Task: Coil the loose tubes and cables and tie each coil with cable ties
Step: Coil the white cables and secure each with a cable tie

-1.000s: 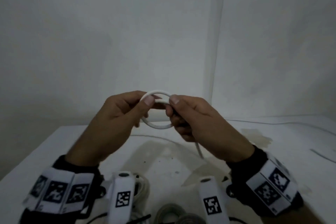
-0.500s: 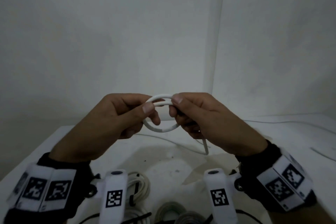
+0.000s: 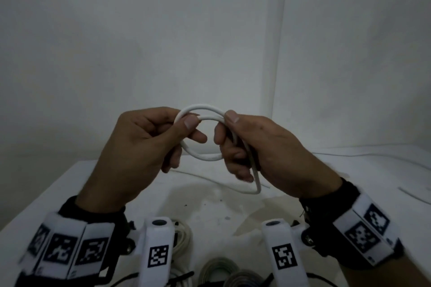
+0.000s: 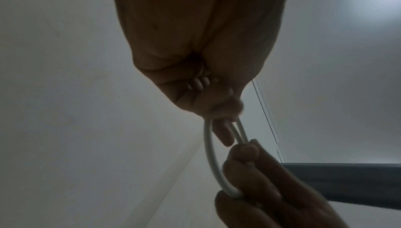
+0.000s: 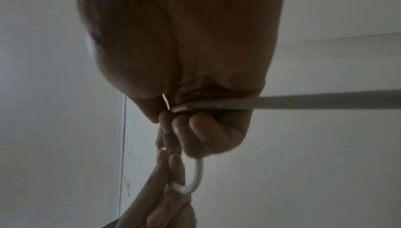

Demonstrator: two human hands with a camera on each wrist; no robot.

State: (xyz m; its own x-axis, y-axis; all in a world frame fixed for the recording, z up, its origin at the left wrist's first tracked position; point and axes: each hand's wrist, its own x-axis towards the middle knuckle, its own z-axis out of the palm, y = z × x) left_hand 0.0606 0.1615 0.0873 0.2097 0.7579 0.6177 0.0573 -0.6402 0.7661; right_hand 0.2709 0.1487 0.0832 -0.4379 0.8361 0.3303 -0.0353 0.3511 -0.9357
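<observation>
I hold a small coil of white cable (image 3: 202,156) in the air above the white table (image 3: 70,184). My left hand (image 3: 184,128) pinches the coil's left side between thumb and fingers. My right hand (image 3: 224,133) grips the right side, fingers curled round it. The cable's loose end (image 3: 255,177) hangs from my right palm and trails back across the table. The left wrist view shows the coil (image 4: 209,156) as a narrow oval running between both hands. In the right wrist view only a short bend of the coil (image 5: 196,178) shows below my curled fingers.
Wound coils of cable lie at the table's near edge: a white one (image 3: 182,237) and grey ones (image 3: 217,270). Thin white cables (image 3: 363,155) run along the table's far right. Dark cable ties (image 3: 184,276) lie near the white coil. Walls stand close behind.
The coil has grown slightly wider and my hands have drawn a little apart. The loose end under my right hand has been pulled up shorter.
</observation>
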